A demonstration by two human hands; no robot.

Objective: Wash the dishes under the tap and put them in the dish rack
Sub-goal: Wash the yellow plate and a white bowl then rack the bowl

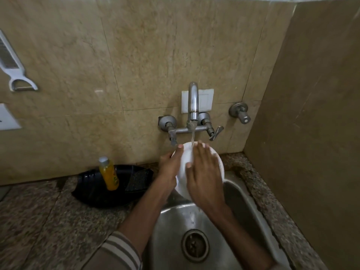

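A white plate (184, 179) is tilted over the steel sink (241, 203), under the running tap (193, 102). Water falls onto its upper rim. My left hand (170, 165) grips the plate's left edge, thumb on the front rim. My right hand (204, 172) lies flat on the plate's face with fingers spread and straight, covering most of it. The dish rack is not in view.
A black tray (93, 187) on the granite counter holds a yellow soap bottle (109, 173) and a dark scrub pad (139, 179). A white peeler (14, 65) hangs on the tiled wall at the left. A side wall stands close on the right. The sink drain (195, 245) is below.
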